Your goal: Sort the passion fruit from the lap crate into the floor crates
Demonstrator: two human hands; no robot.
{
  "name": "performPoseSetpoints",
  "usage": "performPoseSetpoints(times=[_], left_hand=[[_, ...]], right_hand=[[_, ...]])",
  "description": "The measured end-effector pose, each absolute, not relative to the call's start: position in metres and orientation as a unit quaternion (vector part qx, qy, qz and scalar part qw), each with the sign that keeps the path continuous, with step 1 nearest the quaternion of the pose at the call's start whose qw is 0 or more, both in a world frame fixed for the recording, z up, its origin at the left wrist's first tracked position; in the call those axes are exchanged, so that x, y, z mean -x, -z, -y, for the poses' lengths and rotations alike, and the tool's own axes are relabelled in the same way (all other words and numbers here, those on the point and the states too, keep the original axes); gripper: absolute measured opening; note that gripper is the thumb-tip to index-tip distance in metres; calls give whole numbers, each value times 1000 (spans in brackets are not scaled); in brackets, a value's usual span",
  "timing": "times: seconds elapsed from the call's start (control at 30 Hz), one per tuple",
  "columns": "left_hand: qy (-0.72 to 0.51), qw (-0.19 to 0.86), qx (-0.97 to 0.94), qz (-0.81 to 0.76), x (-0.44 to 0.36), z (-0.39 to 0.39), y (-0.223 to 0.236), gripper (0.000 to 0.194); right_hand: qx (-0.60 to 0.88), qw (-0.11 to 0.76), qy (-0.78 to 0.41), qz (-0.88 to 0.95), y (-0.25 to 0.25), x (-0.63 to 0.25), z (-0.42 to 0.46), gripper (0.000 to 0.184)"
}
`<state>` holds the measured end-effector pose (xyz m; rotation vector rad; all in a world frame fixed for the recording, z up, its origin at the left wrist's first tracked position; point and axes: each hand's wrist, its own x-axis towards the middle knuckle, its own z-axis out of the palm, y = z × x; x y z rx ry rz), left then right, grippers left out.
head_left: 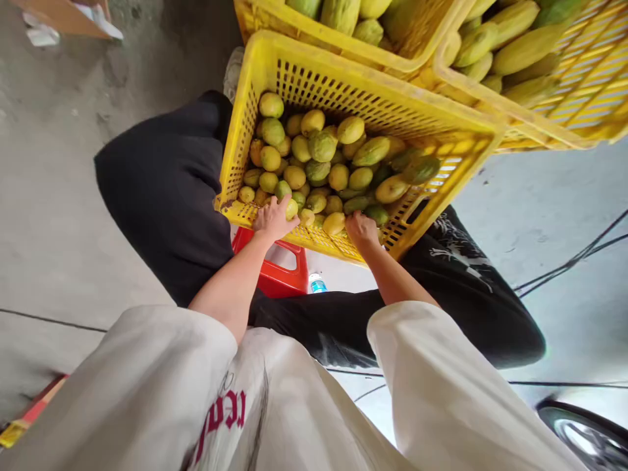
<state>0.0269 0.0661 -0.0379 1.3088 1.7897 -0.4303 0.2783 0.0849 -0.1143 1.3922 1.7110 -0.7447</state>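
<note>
Left hand (273, 219) reaches over the near rim of a yellow crate (343, 85), fingers curled down onto a small yellow-green fruit (291, 208) at the near edge of the pile. Touching it for sure; whether it is gripped, cannot tell. Right hand (362, 229) dips in just to the right, knuckles up, fingers buried among the fruit. What it holds, if anything, is hidden.

The crate is slotted plastic, tilted toward the viewer and resting across black trousers (167, 190). It holds a loose heap of fruit (318, 160), round to oval, yellow and green, piled against the near wall.

Two more yellow crates lie beyond. The far crate (373, 55) is cut off by the top edge and shows larger green-yellow fruit. The right crate (583, 98) is also cropped and holds long ones.

A red stool (277, 275) shows between the legs, mostly covered. A small bottle (316, 283) stands just beside it, only its top visible. Cables (569, 265) run across the grey floor on the right. A dark wheel-like curve (586, 432) sits at the near right corner, too cropped to identify.
</note>
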Motion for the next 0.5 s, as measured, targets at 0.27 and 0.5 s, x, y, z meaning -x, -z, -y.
performPoseSetpoints(times=[0.27, 0.5], left_hand=[[156, 427, -500, -737, -30, -61, 40, 68], [155, 426, -485, -748, -33, -61, 43, 66]], right_hand=[[-490, 420, 222, -731, 109, -288, -65, 50], [-507, 409, 226, -724, 112, -288, -70, 45]])
